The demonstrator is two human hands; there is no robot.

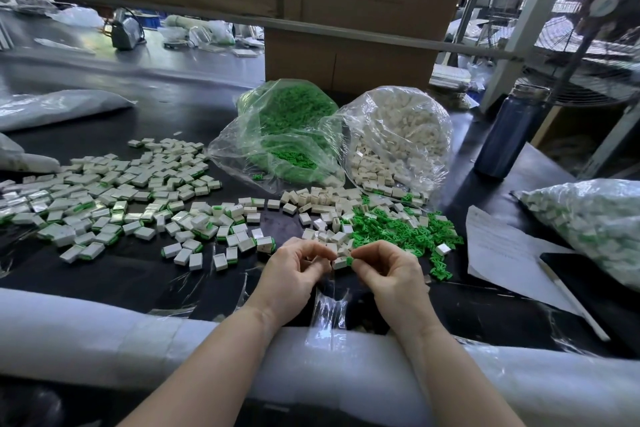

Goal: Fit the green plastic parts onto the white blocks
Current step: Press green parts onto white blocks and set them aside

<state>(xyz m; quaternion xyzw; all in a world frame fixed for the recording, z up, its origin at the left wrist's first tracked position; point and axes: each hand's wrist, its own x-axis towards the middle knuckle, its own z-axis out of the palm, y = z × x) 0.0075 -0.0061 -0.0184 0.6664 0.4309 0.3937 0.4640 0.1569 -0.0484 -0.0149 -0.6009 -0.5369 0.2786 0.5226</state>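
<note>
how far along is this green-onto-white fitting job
Done: a wide spread of fitted blocks covers the table's left side. In hand: the left hand holds a white block while the right hand presses a green part onto it. Left: loose green parts, loose white blocks, and both supply bags look well filled.

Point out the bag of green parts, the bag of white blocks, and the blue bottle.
bag of green parts (287,121): head view, on its bulging side.
bag of white blocks (398,128): head view, on its front.
blue bottle (509,135): head view, on its body.
</note>
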